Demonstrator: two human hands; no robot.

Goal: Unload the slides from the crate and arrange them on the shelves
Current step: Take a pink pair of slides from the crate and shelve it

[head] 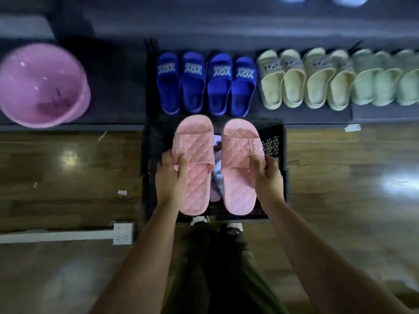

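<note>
I hold a pair of pink quilted slides above a black crate (274,143) on the floor. My left hand (170,175) grips the left pink slide (195,177) by its strap. My right hand (267,175) grips the right pink slide (238,177) the same way. Between them, pale lilac and white slides (216,175) show inside the crate. On the dark low shelf (118,105) behind the crate stand several blue slides (205,85), then cream slides (303,80), then pale green slides (385,80), toes pointing away.
A pink plastic basin (43,87) sits on the shelf at the left. A white power strip (122,233) and bits of paper lie on the wooden floor. My legs and shoes stand just behind the crate.
</note>
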